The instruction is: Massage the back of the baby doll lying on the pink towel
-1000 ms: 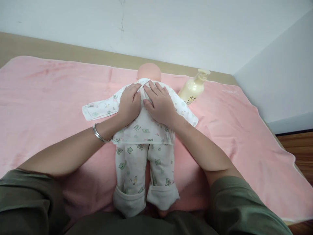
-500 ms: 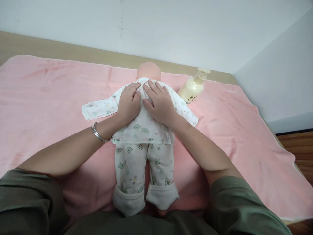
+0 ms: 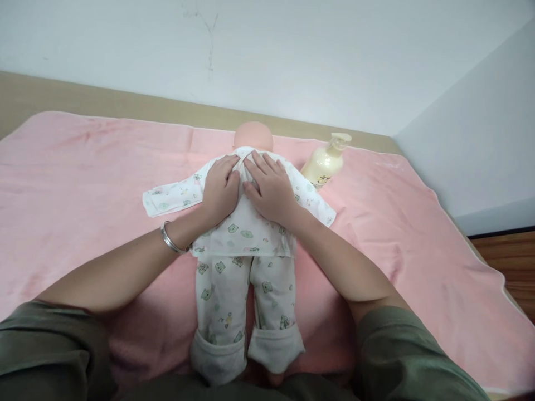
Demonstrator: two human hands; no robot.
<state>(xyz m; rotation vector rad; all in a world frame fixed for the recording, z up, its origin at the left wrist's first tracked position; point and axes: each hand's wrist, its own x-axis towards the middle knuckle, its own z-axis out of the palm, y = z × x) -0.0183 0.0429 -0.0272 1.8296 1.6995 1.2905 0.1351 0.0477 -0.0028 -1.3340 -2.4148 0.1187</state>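
Observation:
A baby doll in a white printed top (image 3: 246,236) and matching trousers (image 3: 225,295) lies lengthwise, the back of its bald head (image 3: 253,136) at the far end. My left hand (image 3: 221,188) rests flat on the left side of its upper back, fingers pointing away from me. On the right side of the upper back lies my right hand (image 3: 271,186), open, its fingers slightly spread. The two thumbs are close together near the middle of the back. Neither hand grips anything. The doll's face is hidden.
A pale yellow pump bottle (image 3: 326,162) stands just beyond the doll's right-hand sleeve. Under everything is a pink blanket (image 3: 92,178) with some wrinkles, on a tan surface (image 3: 125,103). A white wall (image 3: 292,61) rises behind it.
The whole scene sits slightly lower in the picture, as the view has tilted up a little. Both hands keep their places on the doll's back.

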